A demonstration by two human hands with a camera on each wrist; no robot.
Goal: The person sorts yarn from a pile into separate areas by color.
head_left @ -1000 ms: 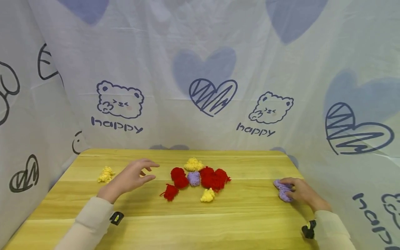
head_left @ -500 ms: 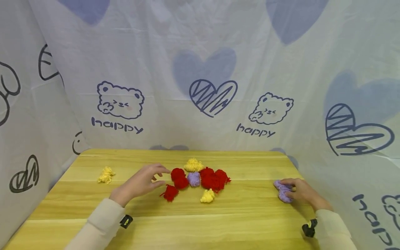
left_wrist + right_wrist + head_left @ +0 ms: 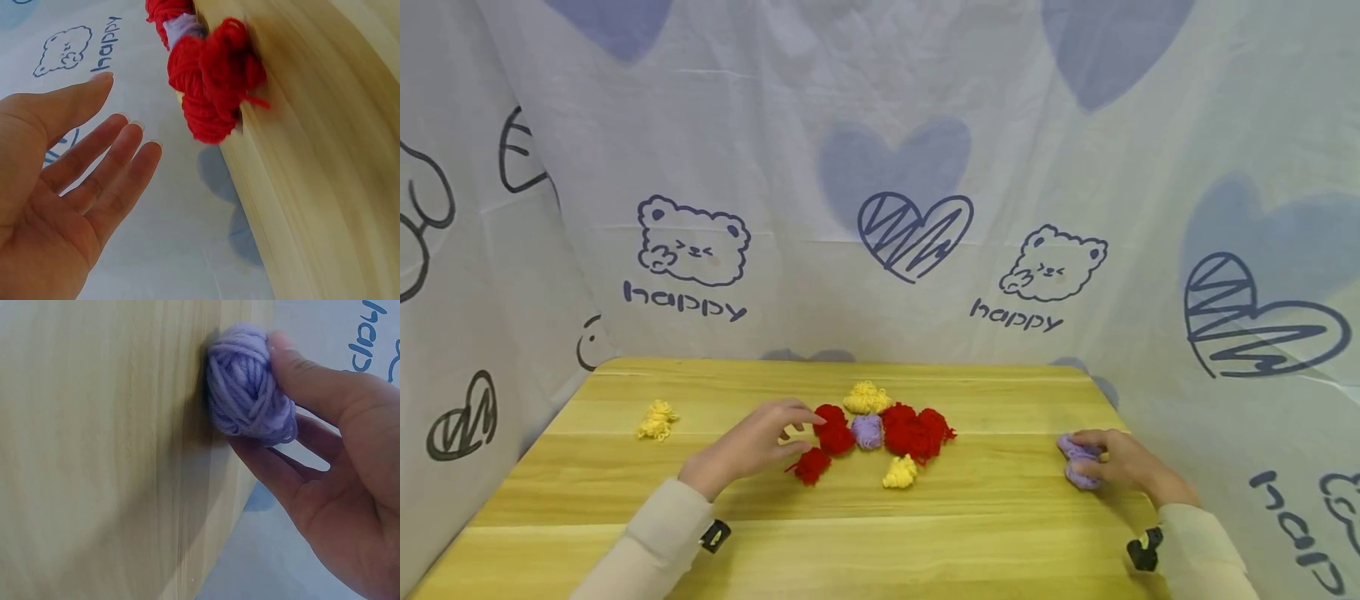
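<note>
My left hand (image 3: 747, 448), fingers spread and slightly bent, hovers just left of the red yarn balls (image 3: 835, 437) near the middle of the table. In the left wrist view the palm holds nothing, and a gap parts the fingertips from the red yarn (image 3: 212, 81). A smaller red yarn ball (image 3: 811, 466) lies by the thumb. At the table's right side my right hand (image 3: 1129, 463) grips purple yarn (image 3: 1078, 448). The right wrist view shows thumb and fingers around a purple yarn ball (image 3: 247, 384) at the tabletop.
Another purple ball (image 3: 867, 432) sits between red balls, with more red yarn (image 3: 917, 432) to its right. Yellow yarn lies behind (image 3: 867, 397), in front (image 3: 899, 472) and far left (image 3: 657, 420) on the wooden table (image 3: 925, 542). Printed curtains (image 3: 805, 317) enclose the table.
My left hand has moved right, from bare table to beside the red yarn balls. The right hand stays at the purple yarn with little visible movement.
</note>
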